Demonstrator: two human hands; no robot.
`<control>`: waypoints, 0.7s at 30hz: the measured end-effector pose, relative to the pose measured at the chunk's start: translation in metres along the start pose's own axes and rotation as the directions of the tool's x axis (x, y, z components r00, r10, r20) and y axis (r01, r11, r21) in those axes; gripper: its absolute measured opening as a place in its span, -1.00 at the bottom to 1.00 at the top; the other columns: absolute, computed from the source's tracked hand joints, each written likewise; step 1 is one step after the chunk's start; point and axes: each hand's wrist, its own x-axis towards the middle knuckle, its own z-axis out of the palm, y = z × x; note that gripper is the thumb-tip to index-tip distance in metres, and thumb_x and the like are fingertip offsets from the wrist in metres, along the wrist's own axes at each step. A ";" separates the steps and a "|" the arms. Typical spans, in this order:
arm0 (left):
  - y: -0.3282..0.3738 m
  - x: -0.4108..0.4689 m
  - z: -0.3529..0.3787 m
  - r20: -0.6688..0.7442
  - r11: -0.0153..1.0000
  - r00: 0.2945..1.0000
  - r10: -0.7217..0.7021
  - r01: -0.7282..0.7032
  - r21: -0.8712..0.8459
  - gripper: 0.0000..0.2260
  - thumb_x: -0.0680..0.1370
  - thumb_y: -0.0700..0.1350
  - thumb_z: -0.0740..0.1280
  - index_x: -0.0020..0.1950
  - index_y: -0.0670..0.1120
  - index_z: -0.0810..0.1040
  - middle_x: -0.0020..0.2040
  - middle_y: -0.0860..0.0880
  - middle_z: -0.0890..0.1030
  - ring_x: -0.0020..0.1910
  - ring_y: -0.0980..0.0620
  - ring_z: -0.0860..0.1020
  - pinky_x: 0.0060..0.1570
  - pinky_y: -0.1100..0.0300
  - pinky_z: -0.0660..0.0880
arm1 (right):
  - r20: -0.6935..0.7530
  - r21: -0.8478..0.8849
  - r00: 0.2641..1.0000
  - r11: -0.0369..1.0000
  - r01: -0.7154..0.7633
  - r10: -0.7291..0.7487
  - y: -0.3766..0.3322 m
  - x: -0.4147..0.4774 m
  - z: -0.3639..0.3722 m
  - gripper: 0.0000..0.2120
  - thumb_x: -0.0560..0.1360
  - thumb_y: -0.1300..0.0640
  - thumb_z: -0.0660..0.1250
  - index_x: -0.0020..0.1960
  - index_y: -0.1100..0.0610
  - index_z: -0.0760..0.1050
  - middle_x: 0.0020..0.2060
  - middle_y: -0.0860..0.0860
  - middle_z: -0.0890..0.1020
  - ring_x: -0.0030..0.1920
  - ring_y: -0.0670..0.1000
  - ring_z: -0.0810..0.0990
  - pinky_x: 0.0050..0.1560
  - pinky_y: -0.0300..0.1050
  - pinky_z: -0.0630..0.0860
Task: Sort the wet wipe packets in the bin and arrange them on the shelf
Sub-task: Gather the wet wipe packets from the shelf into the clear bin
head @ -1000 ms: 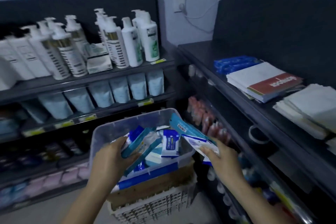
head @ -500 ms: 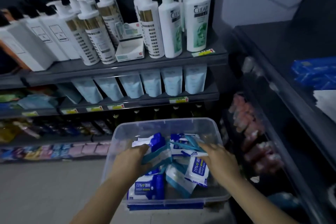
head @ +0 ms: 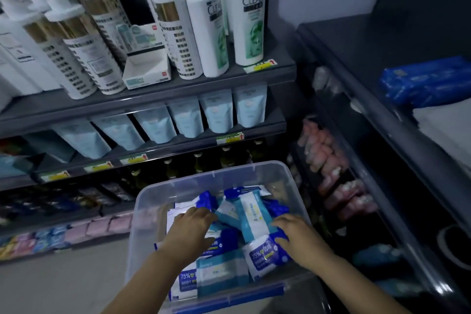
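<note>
A clear plastic bin (head: 211, 173) sits low in front of me, filled with several wet wipe packets. Some are teal and white (head: 251, 214), others dark blue marked 75% (head: 265, 255). My left hand (head: 190, 234) reaches in palm down, its fingers and thumb closing on a teal packet (head: 221, 223) in the middle of the pile. My right hand (head: 298, 239) is at the bin's right side, with fingers curled round the edge of a dark blue packet (head: 281, 234). Both hands hide the packets under them.
Dark shelves on the left carry white pump bottles (head: 244, 15), a small white box (head: 146, 69) and pale blue pouches (head: 186, 117). The dark shelf on the right (head: 356, 64) holds blue packs (head: 428, 81) and white stacks. Pink packs (head: 328, 160) fill a lower right shelf.
My view has swung left and down, away from the right shelf, onto the bin. Both hands have gone deeper into the bin and lie lower among the packets.
</note>
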 end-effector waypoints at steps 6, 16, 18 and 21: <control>0.017 0.011 -0.019 -0.124 0.963 0.957 0.261 -0.267 -0.038 -0.56 0.55 0.06 0.29 0.42 0.03 0.36 0.33 0.02 0.43 0.29 -0.03 0.40 0.23 0.11 0.36 | -0.274 0.073 0.946 0.985 -0.158 0.172 -0.016 -0.060 -0.026 -0.67 0.52 0.13 0.29 0.28 0.06 0.47 0.18 0.00 0.53 0.20 0.01 0.43 0.22 -0.19 0.36; 0.180 -0.001 -0.075 -0.360 0.611 0.542 0.760 -0.783 0.112 -0.57 0.15 -0.07 0.62 -0.02 -0.06 0.66 -0.18 0.00 0.61 -0.27 -0.05 0.61 -0.42 0.13 0.56 | -0.553 0.270 0.593 0.799 -0.537 0.585 -0.010 -0.272 -0.045 -0.67 0.60 0.09 0.18 0.35 0.01 0.39 0.25 -0.04 0.48 0.25 -0.03 0.40 0.21 -0.26 0.33; 0.221 -0.019 -0.083 -0.382 0.512 0.435 0.815 -0.849 0.127 -0.57 0.15 -0.08 0.63 -0.02 -0.07 0.65 -0.19 -0.01 0.61 -0.27 -0.07 0.60 -0.41 0.12 0.56 | -0.584 0.315 0.493 0.740 -0.594 0.645 -0.006 -0.315 -0.047 -0.71 0.59 0.10 0.19 0.29 0.06 0.46 0.19 0.02 0.53 0.19 0.03 0.46 0.17 -0.20 0.36; 0.274 -0.049 -0.092 -0.391 0.418 0.320 0.863 -0.887 0.196 -0.56 0.15 -0.02 0.64 -0.03 -0.06 0.67 -0.17 0.01 0.63 -0.26 -0.01 0.62 -0.35 0.20 0.57 | -0.641 0.386 0.341 0.673 -0.631 0.687 -0.002 -0.376 -0.044 -0.68 0.54 0.15 0.28 0.28 0.08 0.48 0.18 0.03 0.55 0.22 0.06 0.46 0.18 -0.20 0.33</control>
